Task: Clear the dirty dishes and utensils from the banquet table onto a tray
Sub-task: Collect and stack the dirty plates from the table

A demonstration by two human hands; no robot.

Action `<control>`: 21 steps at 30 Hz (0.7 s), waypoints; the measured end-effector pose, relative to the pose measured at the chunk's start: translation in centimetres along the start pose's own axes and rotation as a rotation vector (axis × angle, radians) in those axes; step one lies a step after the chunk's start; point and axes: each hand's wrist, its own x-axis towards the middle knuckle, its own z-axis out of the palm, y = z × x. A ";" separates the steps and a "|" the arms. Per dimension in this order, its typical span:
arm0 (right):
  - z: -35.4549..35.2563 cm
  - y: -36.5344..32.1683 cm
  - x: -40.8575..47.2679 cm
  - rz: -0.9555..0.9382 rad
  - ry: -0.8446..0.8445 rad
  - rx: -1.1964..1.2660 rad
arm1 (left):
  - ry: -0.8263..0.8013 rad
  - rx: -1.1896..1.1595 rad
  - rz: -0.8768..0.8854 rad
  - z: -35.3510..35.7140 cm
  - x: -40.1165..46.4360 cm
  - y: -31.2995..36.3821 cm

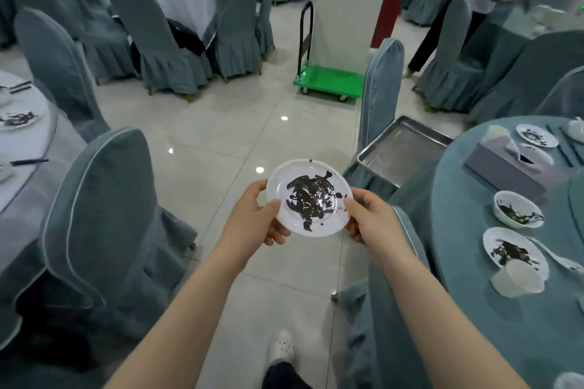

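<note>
Dirty plate held in both hands
Left hand and right hand fingers curl round opposite rims; steel tray beyond right fingertips.

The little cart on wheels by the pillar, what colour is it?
The cart has a bright green deck and a black handle, seen in the head view.
</note>
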 end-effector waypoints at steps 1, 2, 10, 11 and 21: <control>0.4 -0.6 1.7 -0.012 0.003 0.014 | 0.013 0.000 0.010 -0.2 1.7 0.5; 0.6 -1.2 3.5 -0.026 0.003 0.034 | 0.023 0.003 0.020 -0.4 3.6 1.1; -0.2 -5.3 16.0 -0.034 0.035 0.199 | -0.011 0.068 0.087 0.6 17.6 6.5; -0.9 -5.4 17.3 -0.028 0.051 0.230 | -0.025 0.064 0.096 1.1 19.2 6.9; -10.7 -2.7 22.0 0.143 0.481 0.459 | -0.388 0.110 0.113 10.3 33.4 10.2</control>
